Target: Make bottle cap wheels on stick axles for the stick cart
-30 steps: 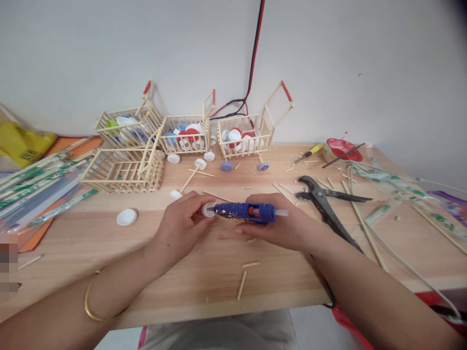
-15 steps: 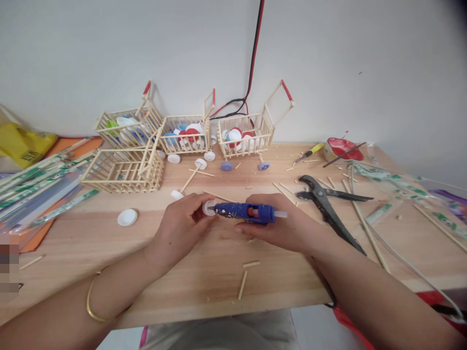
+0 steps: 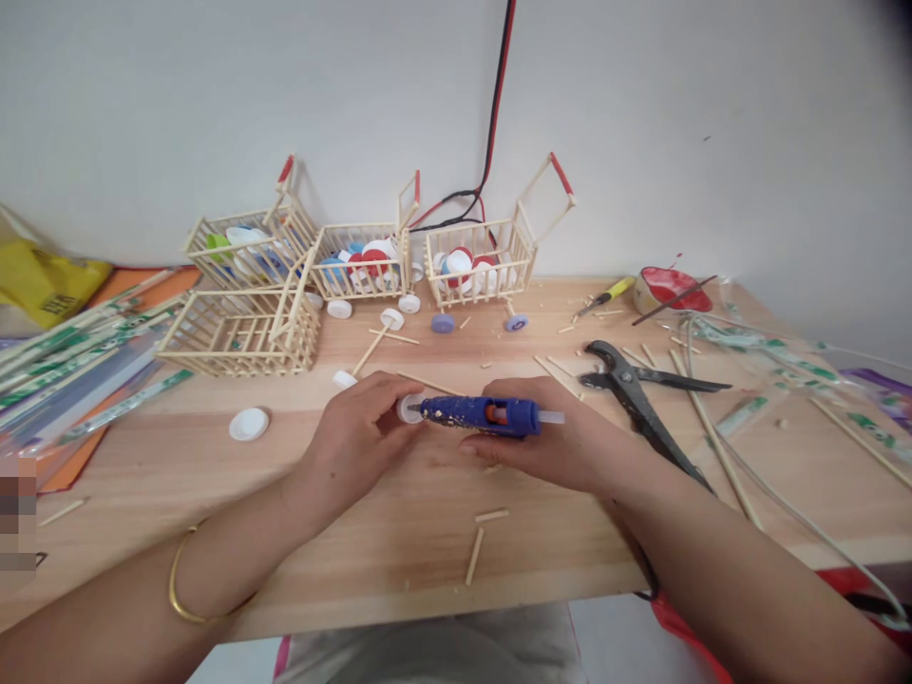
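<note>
Between the thumb and fingers of my left hand (image 3: 363,427) is a white bottle cap (image 3: 409,408), its hollow side turned toward the right. My right hand (image 3: 534,432) grips a blue glue gun (image 3: 470,415), with a clear glue stick (image 3: 552,417) poking out of its rear. The gun's nozzle points left into the cap; whether it touches is too small to tell. Another white cap (image 3: 249,425) lies on the table left of my left hand. Just beyond that hand rests a stick axle (image 3: 369,351) with a white cap at each end.
Several small stick carts stand at the back, including a cap-filled one (image 3: 481,266) and one lying nearer (image 3: 238,332). Black pliers (image 3: 641,408), a yellow-handled cutter (image 3: 605,296), a red dish (image 3: 670,290) and a white cord (image 3: 798,522) are on the right. Wrapped sticks (image 3: 78,351) lie left.
Both hands stay almost in place, the nozzle still at the cap. The glue gun and cap appear shifted very slightly to the right.
</note>
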`<state>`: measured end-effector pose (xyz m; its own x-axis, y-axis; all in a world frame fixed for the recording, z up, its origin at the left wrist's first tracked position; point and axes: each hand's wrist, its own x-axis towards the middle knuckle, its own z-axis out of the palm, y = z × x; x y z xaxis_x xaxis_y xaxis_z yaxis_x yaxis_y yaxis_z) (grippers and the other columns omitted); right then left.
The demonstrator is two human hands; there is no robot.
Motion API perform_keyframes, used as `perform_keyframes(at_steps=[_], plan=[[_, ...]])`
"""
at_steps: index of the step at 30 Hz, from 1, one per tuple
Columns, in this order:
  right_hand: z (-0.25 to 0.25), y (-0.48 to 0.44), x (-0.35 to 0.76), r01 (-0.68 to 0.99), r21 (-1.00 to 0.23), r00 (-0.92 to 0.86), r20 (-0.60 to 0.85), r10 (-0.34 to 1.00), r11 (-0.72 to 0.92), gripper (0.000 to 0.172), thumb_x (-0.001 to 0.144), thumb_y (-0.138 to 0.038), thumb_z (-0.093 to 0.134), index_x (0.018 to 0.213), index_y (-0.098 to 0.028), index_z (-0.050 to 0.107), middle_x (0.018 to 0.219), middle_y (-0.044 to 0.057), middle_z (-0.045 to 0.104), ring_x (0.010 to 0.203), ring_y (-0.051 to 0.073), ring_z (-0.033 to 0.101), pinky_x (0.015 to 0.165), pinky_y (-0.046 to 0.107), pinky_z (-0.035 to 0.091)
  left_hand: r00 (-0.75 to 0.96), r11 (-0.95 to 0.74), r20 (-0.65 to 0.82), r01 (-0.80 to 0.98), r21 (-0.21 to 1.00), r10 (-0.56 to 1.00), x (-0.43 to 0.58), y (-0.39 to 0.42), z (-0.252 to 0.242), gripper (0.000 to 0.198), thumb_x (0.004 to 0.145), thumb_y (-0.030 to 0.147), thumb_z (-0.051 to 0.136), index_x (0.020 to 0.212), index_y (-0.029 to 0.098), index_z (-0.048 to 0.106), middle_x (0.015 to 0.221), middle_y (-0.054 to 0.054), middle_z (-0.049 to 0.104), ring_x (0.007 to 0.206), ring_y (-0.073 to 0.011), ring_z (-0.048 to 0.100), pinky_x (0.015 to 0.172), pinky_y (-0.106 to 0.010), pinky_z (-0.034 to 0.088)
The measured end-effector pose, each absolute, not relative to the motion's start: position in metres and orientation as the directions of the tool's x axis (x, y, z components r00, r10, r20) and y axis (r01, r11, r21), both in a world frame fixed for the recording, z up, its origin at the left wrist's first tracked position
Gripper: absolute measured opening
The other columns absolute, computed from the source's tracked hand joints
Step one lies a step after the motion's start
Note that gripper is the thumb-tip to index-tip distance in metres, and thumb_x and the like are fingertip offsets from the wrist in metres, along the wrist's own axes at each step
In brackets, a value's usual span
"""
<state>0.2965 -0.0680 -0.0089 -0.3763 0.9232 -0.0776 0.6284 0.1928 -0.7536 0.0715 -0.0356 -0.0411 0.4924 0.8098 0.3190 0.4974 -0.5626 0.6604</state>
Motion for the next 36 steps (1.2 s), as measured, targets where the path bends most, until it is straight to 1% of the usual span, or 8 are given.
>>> perform_keyframes(at_steps=[4, 8, 15, 20, 24, 30, 33, 36], plan=[[-0.0079, -0.0689, 0.2962, 0.635, -0.753, -0.374, -0.105, 0.921, 0.172, 0.028, 0.077, -0.043, 0.065, 0.069, -0.018, 0.054, 0.061, -0.003, 0.055, 0.056, 0.01, 0.047, 0.051, 0.021, 0.035, 0.484, -0.575, 0.338, 0.511, 0.64, 0.807, 0.0717, -0.0363, -0.0393, 0.02, 0.08, 0.022, 0.061, 0.099, 0.018, 0.063, 0.09, -0.006, 0.066, 0.082, -0.0172, 0.06, 0.072, -0.028, 0.047], [-0.0067, -0.069, 0.2949, 0.628, -0.765, -0.368, -0.132, 0.92, 0.141, 0.025, 0.077, -0.04, 0.065, 0.07, -0.018, 0.055, 0.062, -0.002, 0.056, 0.056, 0.011, 0.049, 0.05, 0.022, 0.035, 0.479, -0.572, 0.336, 0.529, 0.627, 0.811, 0.0705, -0.0366, -0.0389, 0.019, 0.079, 0.026, 0.062, 0.098, 0.019, 0.064, 0.087, -0.004, 0.066, 0.078, -0.0171, 0.06, 0.07, -0.028, 0.046], [-0.0044, -0.0692, 0.2919, 0.61, -0.788, -0.343, -0.173, 0.923, 0.079, 0.026, 0.074, -0.04, 0.067, 0.067, -0.018, 0.055, 0.058, -0.004, 0.052, 0.053, 0.009, 0.045, 0.047, 0.021, 0.034, 0.489, -0.587, 0.343, 0.543, 0.601, 0.802, 0.0709, -0.0376, -0.0393, 0.019, 0.08, 0.024, 0.062, 0.098, 0.019, 0.062, 0.084, -0.003, 0.065, 0.077, -0.0165, 0.059, 0.069, -0.027, 0.046], [-0.0086, -0.0706, 0.2917, 0.57, -0.821, -0.346, -0.214, 0.914, 0.024, 0.025, 0.075, -0.042, 0.066, 0.075, -0.017, 0.061, 0.064, -0.002, 0.058, 0.06, 0.012, 0.051, 0.051, 0.022, 0.038, 0.49, -0.6, 0.361, 0.527, 0.602, 0.793, 0.0713, -0.038, -0.0412, 0.02, 0.079, 0.022, 0.064, 0.098, 0.017, 0.062, 0.085, -0.003, 0.065, 0.078, -0.016, 0.06, 0.07, -0.026, 0.046], [-0.0086, -0.0708, 0.2908, 0.55, -0.835, -0.346, -0.233, 0.909, -0.004, 0.024, 0.076, -0.041, 0.066, 0.079, -0.017, 0.062, 0.067, -0.001, 0.06, 0.061, 0.012, 0.052, 0.053, 0.022, 0.04, 0.488, -0.6, 0.365, 0.52, 0.608, 0.793, 0.0704, -0.0381, -0.0421, 0.021, 0.079, 0.021, 0.064, 0.099, 0.019, 0.062, 0.085, -0.002, 0.065, 0.079, -0.016, 0.061, 0.07, -0.026, 0.046], [-0.0036, -0.0691, 0.2903, 0.589, -0.808, -0.341, -0.22, 0.914, 0.026, 0.024, 0.075, -0.038, 0.066, 0.07, -0.017, 0.057, 0.061, -0.003, 0.053, 0.056, 0.009, 0.045, 0.05, 0.021, 0.036, 0.489, -0.589, 0.347, 0.529, 0.612, 0.8, 0.07, -0.0383, -0.0411, 0.02, 0.079, 0.024, 0.063, 0.099, 0.018, 0.063, 0.085, -0.003, 0.066, 0.078, -0.0167, 0.061, 0.069, -0.027, 0.046], [-0.0039, -0.0691, 0.2914, 0.594, -0.803, -0.358, -0.208, 0.91, 0.05, 0.023, 0.076, -0.036, 0.066, 0.069, -0.017, 0.055, 0.061, -0.003, 0.052, 0.056, 0.009, 0.044, 0.05, 0.02, 0.035, 0.491, -0.586, 0.342, 0.528, 0.615, 0.801, 0.0704, -0.0383, -0.0408, 0.02, 0.079, 0.023, 0.062, 0.098, 0.018, 0.063, 0.084, -0.003, 0.066, 0.077, -0.0163, 0.061, 0.068, -0.026, 0.046], [-0.0062, -0.0697, 0.2918, 0.582, -0.812, -0.359, -0.215, 0.908, 0.038, 0.024, 0.075, -0.037, 0.066, 0.069, -0.017, 0.054, 0.061, -0.004, 0.052, 0.056, 0.009, 0.044, 0.05, 0.02, 0.035, 0.495, -0.589, 0.34, 0.533, 0.607, 0.799, 0.0706, -0.038, -0.041, 0.02, 0.079, 0.023, 0.062, 0.098, 0.018, 0.063, 0.084, -0.003, 0.066, 0.077, -0.0157, 0.061, 0.068, -0.025, 0.046]])
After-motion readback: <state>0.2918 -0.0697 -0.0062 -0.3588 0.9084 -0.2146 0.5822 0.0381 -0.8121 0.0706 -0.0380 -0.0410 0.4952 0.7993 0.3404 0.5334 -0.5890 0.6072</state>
